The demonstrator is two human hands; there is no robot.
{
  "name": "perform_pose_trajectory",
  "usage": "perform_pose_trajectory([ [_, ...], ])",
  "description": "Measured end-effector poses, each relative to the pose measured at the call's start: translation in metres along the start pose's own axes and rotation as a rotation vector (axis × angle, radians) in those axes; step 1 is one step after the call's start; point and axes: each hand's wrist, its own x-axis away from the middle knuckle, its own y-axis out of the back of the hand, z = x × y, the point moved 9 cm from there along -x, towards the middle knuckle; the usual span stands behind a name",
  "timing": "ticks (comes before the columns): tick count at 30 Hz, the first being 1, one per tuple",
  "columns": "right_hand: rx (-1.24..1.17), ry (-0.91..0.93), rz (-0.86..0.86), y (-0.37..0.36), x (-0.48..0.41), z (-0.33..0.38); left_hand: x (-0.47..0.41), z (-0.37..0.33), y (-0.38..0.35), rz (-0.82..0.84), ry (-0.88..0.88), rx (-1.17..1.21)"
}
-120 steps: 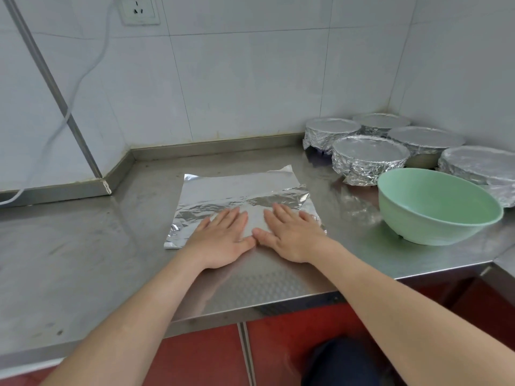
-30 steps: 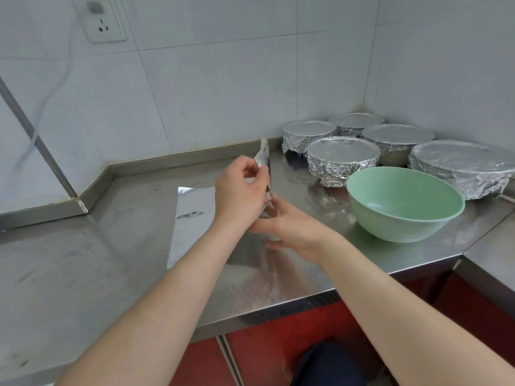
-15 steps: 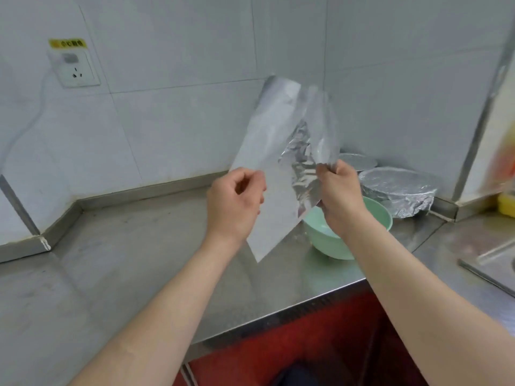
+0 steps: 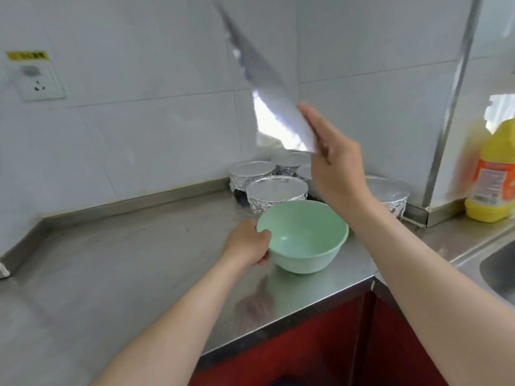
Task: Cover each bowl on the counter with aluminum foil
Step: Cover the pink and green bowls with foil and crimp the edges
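Note:
An uncovered green bowl (image 4: 302, 238) stands on the steel counter (image 4: 111, 260) near its front edge. My left hand (image 4: 246, 243) grips the bowl's left rim, thumb over the edge. My right hand (image 4: 334, 160) is raised above and behind the bowl and holds a sheet of aluminum foil (image 4: 273, 107) by its lower corner. The sheet stands up in the air, blurred by motion. How the thumb lies is hidden by the foil. Behind the green bowl, several foil-covered bowls (image 4: 276, 190) cluster in the corner, and my right forearm partly hides one (image 4: 390, 190).
A yellow bottle (image 4: 493, 174) stands on the counter at the right, past a steel wall strip. A sink (image 4: 498, 268) opens at the far right edge. A wall socket (image 4: 36, 79) is at the upper left. Tiled walls close the back and corner.
The foil left the counter, lifted by both hands. Now my left hand has let go and taken the green bowl's rim; my right hand alone keeps the foil, higher up.

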Motion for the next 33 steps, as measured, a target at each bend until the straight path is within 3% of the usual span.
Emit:
perform_pose_trajectory([
  [5, 0.157, 0.341, 0.177, -0.062, 0.012, 0.066, 0.008, 0.073, 0.105, -0.205, 0.121, -0.124],
  [8, 0.216, 0.458, 0.216, -0.109, 0.024, 0.082, 0.016, 0.115, 0.153, -0.276, 0.203, -0.083],
  [15, 0.372, 0.417, 0.384, -0.214, 0.047, 0.098, 0.033, 0.183, 0.216, -0.337, 0.369, 0.168],
  [17, 0.431, 0.415, 0.463, -0.248, 0.055, 0.106, 0.046, 0.198, 0.255, -0.526, 0.334, 0.281],
  [19, 0.524, 0.424, 0.540, -0.276, 0.063, 0.107, 0.071, 0.194, 0.307, -0.841, 0.147, 0.359],
  [20, 0.565, 0.444, 0.549, -0.284, 0.068, 0.108, 0.083, 0.178, 0.323, -0.908, 0.009, 0.356],
  [21, 0.588, 0.454, 0.542, -0.294, 0.071, 0.110, 0.090, 0.157, 0.331, -0.872, -0.128, 0.311],
  [22, 0.593, 0.456, 0.542, -0.299, 0.073, 0.112, 0.090, 0.129, 0.325, -0.736, -0.243, 0.198],
  [25, 0.591, 0.472, 0.606, -0.316, 0.084, 0.112, 0.080, 0.082, 0.254, -0.276, -0.363, -0.523],
  [26, 0.592, 0.457, 0.665, -0.319, 0.088, 0.109, 0.076, 0.081, 0.236, -0.242, -0.401, -0.716],
  [28, 0.561, 0.468, 0.661, -0.317, 0.093, 0.107, 0.071, 0.088, 0.220, -0.291, -0.425, -0.883],
  [33, 0.542, 0.481, 0.721, -0.297, 0.108, 0.091, 0.072, 0.117, 0.235, -0.375, -0.473, -0.833],
])
